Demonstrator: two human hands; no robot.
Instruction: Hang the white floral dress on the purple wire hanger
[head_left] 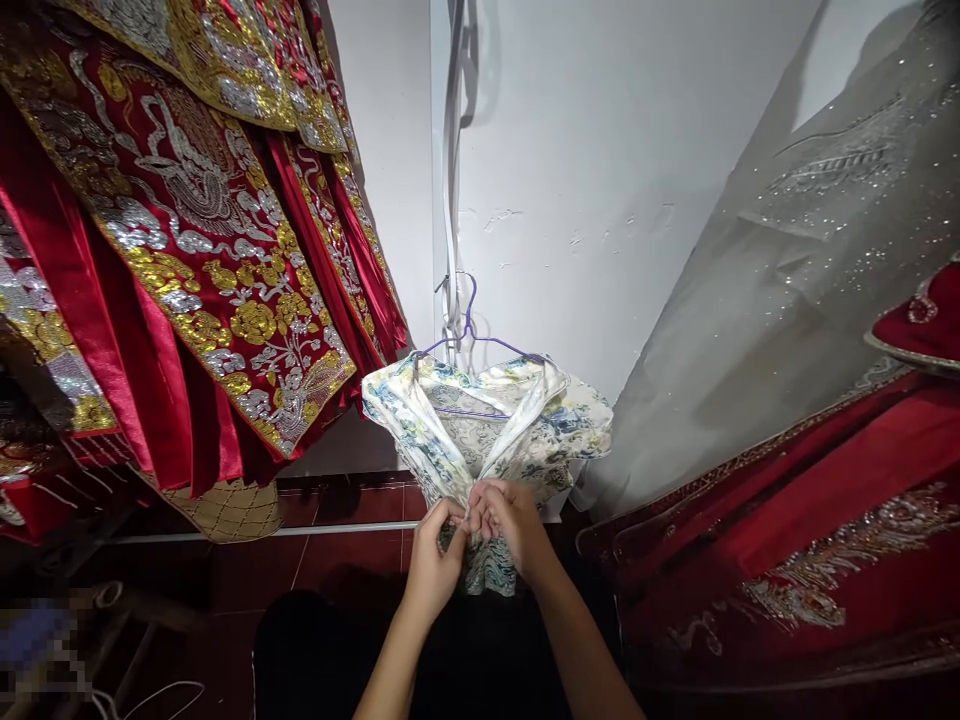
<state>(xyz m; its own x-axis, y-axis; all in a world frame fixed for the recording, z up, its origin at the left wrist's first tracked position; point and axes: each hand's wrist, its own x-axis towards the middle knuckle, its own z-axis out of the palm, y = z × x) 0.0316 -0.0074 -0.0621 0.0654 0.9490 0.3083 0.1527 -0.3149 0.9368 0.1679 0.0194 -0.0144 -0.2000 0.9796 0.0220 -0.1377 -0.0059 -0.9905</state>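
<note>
A floral dress (427, 425) in white, blue and yellow hangs on a purple hanger (470, 312) in front of me. Its V-shaped neckline comes together at the chest, where both of my hands work close to each other. The fingers of my left hand (439, 555) pinch the fabric at the front opening. Just to the right, my right hand (517, 525) has its fingers curled on the same spot of the dress. Any small fastening between the fingertips is hidden. The gathered lower part of the dress shows below my hands.
Red garments with gold and silver embroidery (217, 250) hang at the left. On the right are a sparkling pale gown (795, 230) and a red embroidered garment (825, 520). A white wall (600, 130) stands behind the hanger, above a red tiled floor (352, 560).
</note>
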